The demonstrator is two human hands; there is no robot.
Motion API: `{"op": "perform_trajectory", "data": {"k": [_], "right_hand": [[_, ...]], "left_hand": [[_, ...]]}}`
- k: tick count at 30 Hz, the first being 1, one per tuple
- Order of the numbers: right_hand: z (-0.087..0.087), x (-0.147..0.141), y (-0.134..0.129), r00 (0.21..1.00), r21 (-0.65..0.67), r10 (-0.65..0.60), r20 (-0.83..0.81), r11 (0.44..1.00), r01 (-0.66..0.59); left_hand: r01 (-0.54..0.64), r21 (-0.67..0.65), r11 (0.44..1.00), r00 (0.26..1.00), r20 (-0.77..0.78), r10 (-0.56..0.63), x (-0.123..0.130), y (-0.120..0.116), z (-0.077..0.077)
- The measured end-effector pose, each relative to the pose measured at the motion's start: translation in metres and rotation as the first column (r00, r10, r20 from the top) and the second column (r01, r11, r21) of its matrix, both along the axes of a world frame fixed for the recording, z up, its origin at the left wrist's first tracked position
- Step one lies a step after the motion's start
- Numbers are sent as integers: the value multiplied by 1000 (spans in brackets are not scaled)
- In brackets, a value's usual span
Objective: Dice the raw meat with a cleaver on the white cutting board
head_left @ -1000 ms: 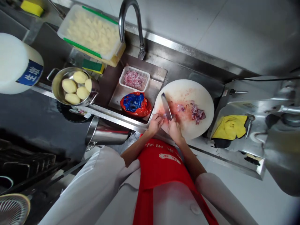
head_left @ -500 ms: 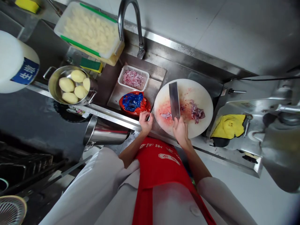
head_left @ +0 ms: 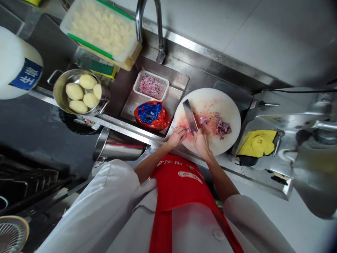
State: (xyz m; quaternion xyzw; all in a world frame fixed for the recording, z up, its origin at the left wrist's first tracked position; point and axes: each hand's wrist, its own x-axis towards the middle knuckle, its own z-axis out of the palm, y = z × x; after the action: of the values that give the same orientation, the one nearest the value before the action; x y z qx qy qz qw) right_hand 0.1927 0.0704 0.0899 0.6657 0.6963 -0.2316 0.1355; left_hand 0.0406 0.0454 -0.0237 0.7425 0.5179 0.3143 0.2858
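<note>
My right hand (head_left: 201,143) is wrapped round the handle of a cleaver (head_left: 190,115), its blade over the left half of a round white cutting board (head_left: 226,102). Left of the blade, the closed fingers of my left hand (head_left: 177,136) press on a small piece of pinkish meat (head_left: 187,130), mostly covered by them. Right of the cleaver lies a small heap of cut meat (head_left: 204,120), and farther right a larger dark reddish pile of meat (head_left: 222,126). Reddish juice stains the board.
In the sink, a white basket (head_left: 165,92) of chopped meat stands behind a red and blue plastic bag (head_left: 150,114). Left are a pot (head_left: 56,94) of peeled potatoes and a lidded tub (head_left: 105,28) under the faucet's (head_left: 160,56) left side. A yellow cloth (head_left: 256,143) lies right.
My left hand has moved right from the sink edge onto the board and closed on the meat there. The cleaver has tilted and come down, leaving a small meat heap uncovered to its right.
</note>
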Motion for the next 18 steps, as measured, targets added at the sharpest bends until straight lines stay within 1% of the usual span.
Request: {"op": "perform_trajectory", "data": {"k": [4, 6, 8, 9, 11, 13, 15, 16, 18], "right_hand": [[2, 6, 5, 1000, -6, -12, 29, 1000, 12], [8, 6, 6, 1000, 1, 7, 20, 1000, -7], [19, 3, 8, 1000, 56, 13, 6, 998, -13], [25, 1, 8, 1000, 100, 5, -1, 995, -5], [36, -4, 10, 1000, 193, -28, -12, 981, 30], [39, -8, 9, 999, 226, -43, -27, 973, 48], [32, -8, 5, 999, 152, -17, -32, 988, 22], [26, -6, 2, 1000, 93, 4, -30, 996, -1], [13, 3, -9, 999, -20, 39, -15, 999, -40]], "left_hand": [[-12, 13, 1000, 999, 48, 11, 4, -7, -2], [-10, 29, 1000, 996, 91, 8, 3, -11, -2], [-21, 41, 999, 989, 146, 14, -1, -18, -2], [-41, 43, 998, 984, 177, 33, -4, -22, -2], [-123, 36, 992, 967, 228, 111, -8, -30, -2], [-229, 35, 973, 944, 250, 213, -10, -36, -2], [-285, 52, 957, 935, 237, 265, -8, -36, -2], [-278, 60, 959, 941, 215, 260, -5, -34, -2], [-203, 63, 977, 970, 146, 192, 0, -27, -3]]}}
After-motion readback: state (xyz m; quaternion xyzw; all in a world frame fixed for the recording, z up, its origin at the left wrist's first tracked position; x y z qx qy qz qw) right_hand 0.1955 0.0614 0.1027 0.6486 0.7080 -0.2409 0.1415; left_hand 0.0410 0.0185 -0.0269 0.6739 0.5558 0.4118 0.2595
